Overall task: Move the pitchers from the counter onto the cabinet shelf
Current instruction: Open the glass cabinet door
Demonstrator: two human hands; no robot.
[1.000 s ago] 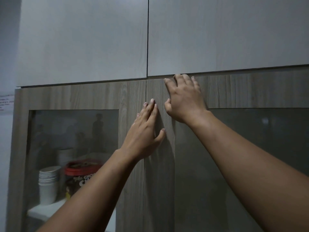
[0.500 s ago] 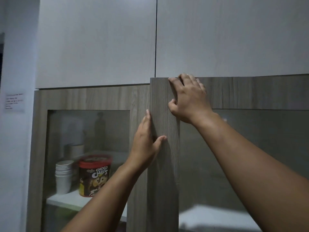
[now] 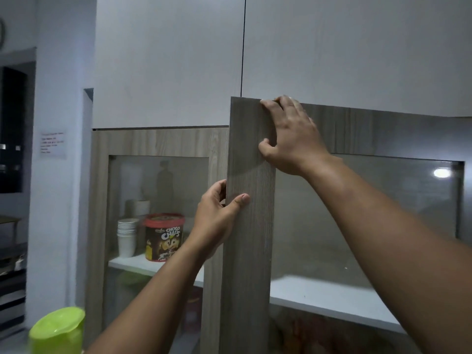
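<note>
Your right-hand cabinet door [image 3: 250,226] stands swung out in front of the left door [image 3: 158,144]. Your right hand [image 3: 291,139] sits on its upper corner; your left hand [image 3: 217,221] wraps its free edge lower down. Behind the left door's glass, a cup stack [image 3: 126,237] stands on the shelf [image 3: 135,264], left of the cereal tub [image 3: 164,237]. A lidded pitcher [image 3: 57,330] sits at lower left, below and in front of the cabinet.
</note>
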